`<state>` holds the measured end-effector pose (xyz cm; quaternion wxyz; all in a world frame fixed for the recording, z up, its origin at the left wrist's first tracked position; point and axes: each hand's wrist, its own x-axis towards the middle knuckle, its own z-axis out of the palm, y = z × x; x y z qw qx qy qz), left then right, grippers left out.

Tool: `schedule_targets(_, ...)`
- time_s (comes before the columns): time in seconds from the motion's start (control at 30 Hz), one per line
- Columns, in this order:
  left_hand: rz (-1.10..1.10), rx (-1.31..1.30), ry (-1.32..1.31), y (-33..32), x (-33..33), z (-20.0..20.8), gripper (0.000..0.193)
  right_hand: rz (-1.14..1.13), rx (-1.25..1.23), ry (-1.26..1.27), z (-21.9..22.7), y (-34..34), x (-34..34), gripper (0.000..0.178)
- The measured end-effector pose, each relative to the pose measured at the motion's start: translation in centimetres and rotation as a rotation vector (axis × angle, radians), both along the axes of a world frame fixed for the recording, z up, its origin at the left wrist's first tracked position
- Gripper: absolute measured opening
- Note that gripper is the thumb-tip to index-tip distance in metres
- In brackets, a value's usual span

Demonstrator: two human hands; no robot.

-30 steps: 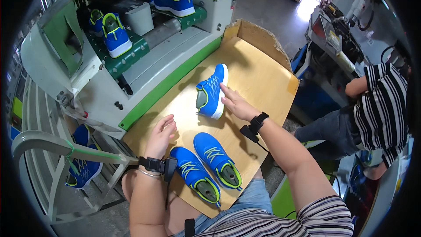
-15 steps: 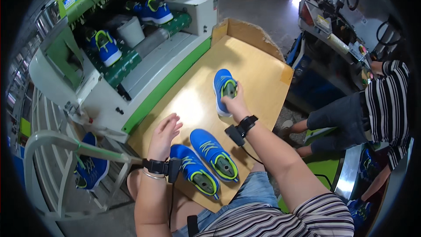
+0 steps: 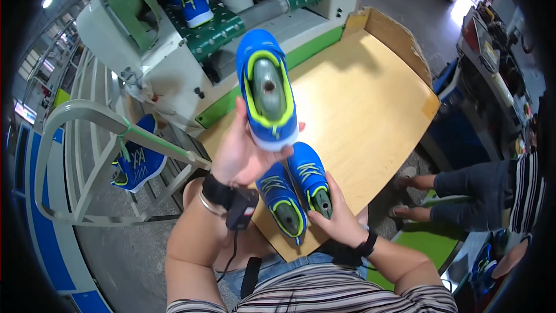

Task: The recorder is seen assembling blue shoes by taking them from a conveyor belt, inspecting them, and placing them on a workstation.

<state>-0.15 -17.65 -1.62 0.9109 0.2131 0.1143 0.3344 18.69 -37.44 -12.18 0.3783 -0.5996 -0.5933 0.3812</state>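
My left hand (image 3: 240, 153) holds a blue sneaker (image 3: 258, 43) up off the table, cupped under its white heel. The shoe has a neon-green collar, and a dark shoe last with a round hole fills it. My right hand (image 3: 341, 220) grips a second blue sneaker (image 3: 307, 165) around its heel and collar on the wooden tabletop (image 3: 370, 110). Right beside that shoe, to its left, lies a third blue sneaker (image 3: 275, 188) with grey-green laces and a last inside. Both of these have their toes pointing away from me.
At the far left a machine carries a blue sneaker (image 3: 196, 6) on its green conveyor belt (image 3: 223, 32). A metal rail frame (image 3: 87, 110) stands on the left, with another blue sneaker (image 3: 139, 159) by it. Cardboard (image 3: 399, 37) edges the table. A co-worker (image 3: 463, 197) stands at right.
The sneaker my right hand held over the table is gone from there; my left hand, empty before, now holds a sneaker up. My right hand has come back to the nearer pair. The view has shifted.
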Motion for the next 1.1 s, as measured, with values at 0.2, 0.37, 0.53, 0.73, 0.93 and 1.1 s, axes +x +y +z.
schedule_targets(0.2,0.355,0.110,-0.018,11.1,-1.1,0.6,0.068,-0.023,-0.006,-0.002,0.2,0.2,-0.8,0.089)
schedule_targets(0.37,0.455,0.133,-0.135,11.2,-0.9,0.9,0.048,-0.028,-0.021,-0.013,0.4,0.2,-0.3,0.089)
schedule_targets(0.53,0.503,0.387,0.336,10.2,-1.2,0.5,0.047,-0.018,-0.068,-0.019,0.4,0.2,-0.3,0.092)
schedule_targets(0.73,0.489,0.294,0.338,11.8,-3.6,-2.3,0.050,-0.361,-0.229,0.622,4.4,3.5,1.0,0.091)
schedule_targets(0.93,0.365,0.318,0.099,12.0,-3.6,-3.2,0.045,-0.325,0.213,0.516,11.1,17.9,7.0,0.058)
schedule_targets(1.1,0.350,0.320,-0.007,12.1,-4.3,-3.7,0.051,-0.220,0.446,0.159,18.6,37.4,7.8,0.059)
